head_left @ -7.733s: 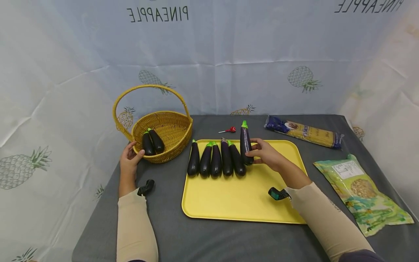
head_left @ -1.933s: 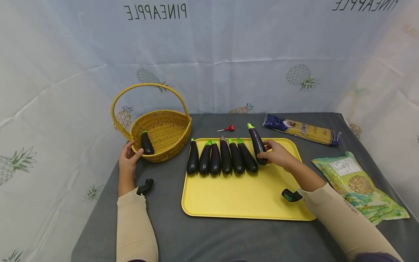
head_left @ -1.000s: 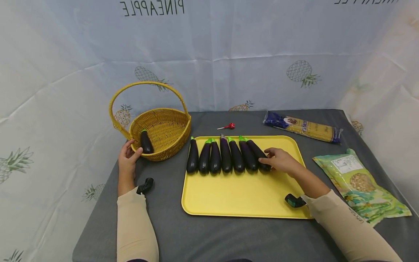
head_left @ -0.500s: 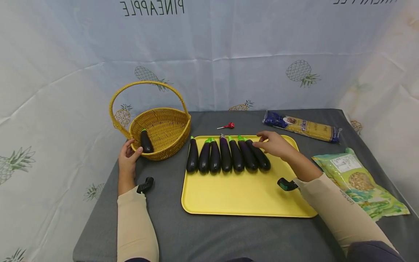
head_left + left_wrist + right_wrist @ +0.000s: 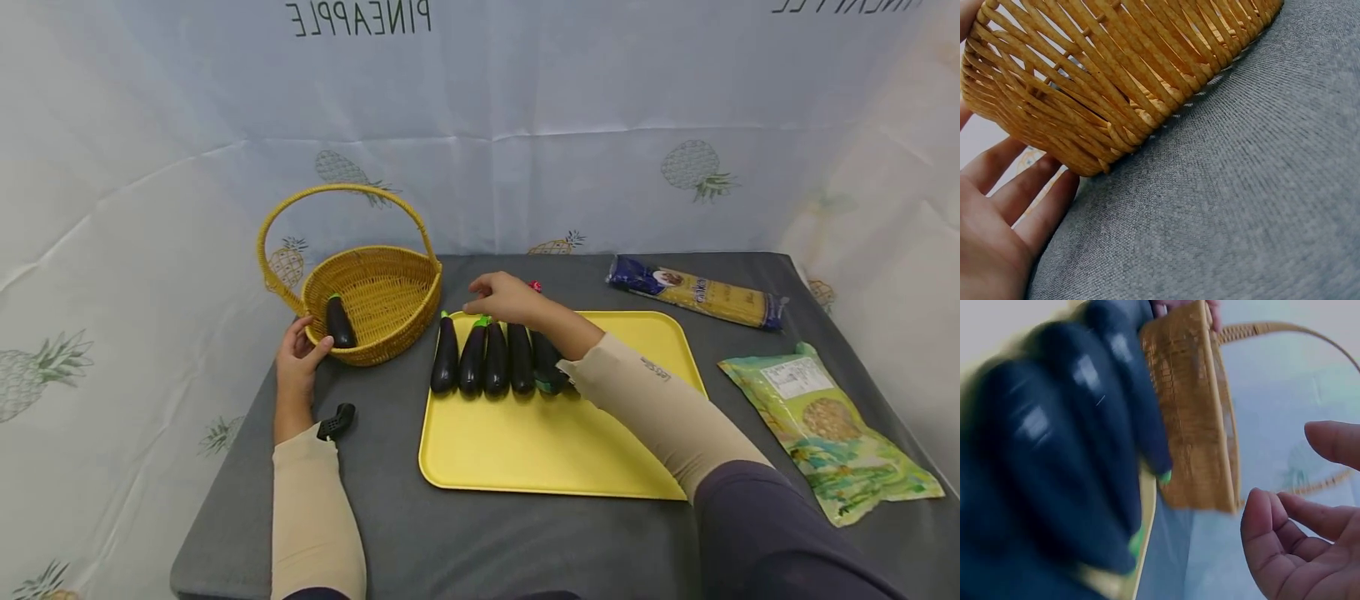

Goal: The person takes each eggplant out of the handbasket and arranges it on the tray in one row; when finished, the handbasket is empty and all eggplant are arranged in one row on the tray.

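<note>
At the left of the head view, a yellow wicker basket (image 5: 405, 321) with a tall handle stands on the table, one dark eggplant (image 5: 341, 323) inside. My left hand (image 5: 298, 367) holds its near left rim, thumb at the rim and fingers against the outer wicker (image 5: 1079, 119). A row of eggplants (image 5: 496, 362) lies on a yellow tray (image 5: 525, 450), green stems pointing away from me. Over the stem ends hovers my right hand (image 5: 510, 298), with nothing in it and thumb and fingers apart in the right wrist view. My right forearm hides the row's right end.
Behind the tray a red lollipop (image 5: 535, 286) is mostly hidden by my right hand. A pasta packet (image 5: 697, 293) lies at the back right, and a green bag (image 5: 828, 433) lies right of the tray. A printed cloth (image 5: 495, 192) hangs behind the grey table.
One eggplant left the basket, and my right hand laid an eggplant at the row's right end and let go. It has since swung left, empty, toward the basket. My left hand stayed put.
</note>
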The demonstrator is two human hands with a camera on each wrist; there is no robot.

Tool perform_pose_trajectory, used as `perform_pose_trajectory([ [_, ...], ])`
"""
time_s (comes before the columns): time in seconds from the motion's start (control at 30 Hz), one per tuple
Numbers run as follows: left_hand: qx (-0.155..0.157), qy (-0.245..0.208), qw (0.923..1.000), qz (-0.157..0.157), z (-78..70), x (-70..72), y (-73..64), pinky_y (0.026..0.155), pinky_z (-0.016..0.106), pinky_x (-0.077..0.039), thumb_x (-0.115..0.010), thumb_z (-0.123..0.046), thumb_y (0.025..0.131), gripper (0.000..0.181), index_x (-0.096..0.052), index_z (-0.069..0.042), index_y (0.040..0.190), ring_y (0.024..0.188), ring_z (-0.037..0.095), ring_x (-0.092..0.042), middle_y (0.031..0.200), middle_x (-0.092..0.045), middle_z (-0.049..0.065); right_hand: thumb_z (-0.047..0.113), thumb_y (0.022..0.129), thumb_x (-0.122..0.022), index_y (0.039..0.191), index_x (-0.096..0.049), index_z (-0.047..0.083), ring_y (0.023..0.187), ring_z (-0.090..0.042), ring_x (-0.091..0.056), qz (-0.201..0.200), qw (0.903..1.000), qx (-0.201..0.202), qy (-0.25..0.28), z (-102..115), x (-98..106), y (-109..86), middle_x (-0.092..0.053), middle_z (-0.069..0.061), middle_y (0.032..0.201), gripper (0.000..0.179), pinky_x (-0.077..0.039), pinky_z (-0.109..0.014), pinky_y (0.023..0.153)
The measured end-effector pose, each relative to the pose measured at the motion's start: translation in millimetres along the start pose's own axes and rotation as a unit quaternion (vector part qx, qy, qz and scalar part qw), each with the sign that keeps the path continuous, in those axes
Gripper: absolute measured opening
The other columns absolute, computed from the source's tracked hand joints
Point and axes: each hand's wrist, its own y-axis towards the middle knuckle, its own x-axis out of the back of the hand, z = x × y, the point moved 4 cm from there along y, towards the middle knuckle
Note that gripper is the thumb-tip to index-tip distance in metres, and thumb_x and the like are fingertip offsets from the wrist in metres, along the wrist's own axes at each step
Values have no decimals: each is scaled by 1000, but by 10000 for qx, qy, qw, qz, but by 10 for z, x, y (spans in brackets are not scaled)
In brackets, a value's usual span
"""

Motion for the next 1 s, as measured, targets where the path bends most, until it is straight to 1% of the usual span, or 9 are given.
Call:
perform_pose_trajectory([
  [0.17,-49,-38,10000,59,-34,-40,14,90,20,-43,-68,5,87,53,-48,0,136,119,25,-51,143,-43,27,25,95,-65,139,-49,3,106,-29,-60,211,9995,233,-36,296,-282,344,-56,-11,123,51,-51,-40,86],
  [0.27,-69,-77,9999,108,-57,-67,17,90,20,-43,-68,4,87,53,-47,1,136,120,26,-50,143,-42,27,24,95,-65,138,-50,3,106,-30,-60,273,9988,382,100,423,-471,535,-55,-11,125,50,-50,-42,88],
  [0.37,-79,-41,9999,130,-64,-66,9,90,20,-43,-68,4,88,53,-46,2,136,121,26,-50,143,-42,28,24,94,-67,136,-52,3,104,-32,-61,288,9981,488,251,543,-681,718,-56,-11,120,49,-50,-43,86],
  [0.5,4,16,9999,103,-53,-24,-21,89,19,-43,-66,5,88,53,-44,3,136,121,27,-49,143,-41,28,27,92,-69,132,-56,6,100,-31,-63,270,9983,473,218,659,-978,934,-59,-6,114,46,-53,-35,79],
  [0.63,118,68,9999,42,-25,-25,-14,88,19,-43,-64,7,89,52,-44,2,137,122,29,-48,144,-41,27,27,93,-69,133,-56,6,96,-27,-65,203,9990,397,-63,698,-1174,1082,-60,-5,119,48,-52,-31,74],
  [0.77,209,45,9998,0,73,19,27,88,19,-43,-63,8,89,51,-46,-3,136,123,28,-48,145,-41,24,27,92,-69,137,-54,6,84,-20,-66,27,9994,78,-351,683,-1321,1225,-61,-2,119,52,-52,-29,69],
  [0.87,216,12,9998,26,159,51,60,88,19,-44,-62,9,89,52,-46,-6,136,124,28,-48,146,-42,22,33,92,-69,133,-57,8,63,-16,-59,-40,9971,-284,-710,662,-1412,1346,-65,-1,94,50,-48,-27,57],
  [0.93,149,-42,9999,58,183,56,72,89,19,-43,-63,9,89,53,-46,-6,137,125,27,-47,146,-42,21,37,92,-68,119,-63,7,51,-15,-49,-57,9943,-477,-955,656,-1466,1429,-57,0,72,41,-43,-27,49],
  [1.0,45,-87,9999,100,192,53,82,90,20,-43,-64,9,89,54,-45,-6,137,125,27,-47,145,-43,21,40,91,-68,97,-65,9,45,-13,-40,-47,9902,-600,-1257,655,-1515,1505,-45,0,58,32,-38,-27,45],
])
